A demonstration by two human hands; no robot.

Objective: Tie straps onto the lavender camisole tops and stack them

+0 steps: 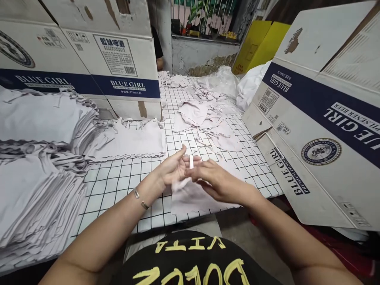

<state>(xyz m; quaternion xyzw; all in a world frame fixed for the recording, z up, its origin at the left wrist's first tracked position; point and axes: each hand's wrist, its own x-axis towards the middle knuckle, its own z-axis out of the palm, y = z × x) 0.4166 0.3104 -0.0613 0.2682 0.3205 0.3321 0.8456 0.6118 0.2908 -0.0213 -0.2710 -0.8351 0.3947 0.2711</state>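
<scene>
My left hand (pixel 173 168) is palm up near the table's front edge, thumb raised and fingers stretched out towards my right hand. A short white strip (pixel 191 161) stands up across those fingers. My right hand (pixel 215 180) is closed, its thumb and fingertips pinching the lower end of the strip, which looks like part of a strap. Below both hands lies a pale pink garment (pixel 192 200) with thin straps, probably a camisole, flat on the table. The right hand covers part of it, and its upper edge is blurred.
Stacks of similar pale garments (pixel 38 198) rise at the left, with a flat pile (pixel 133 140) beside them. Loose pink garments (pixel 208 118) lie further back on the grid-patterned table (pixel 115 190). Big beer cartons (pixel 127 59) stand left and right. Part of a person (pixel 157 47) shows behind.
</scene>
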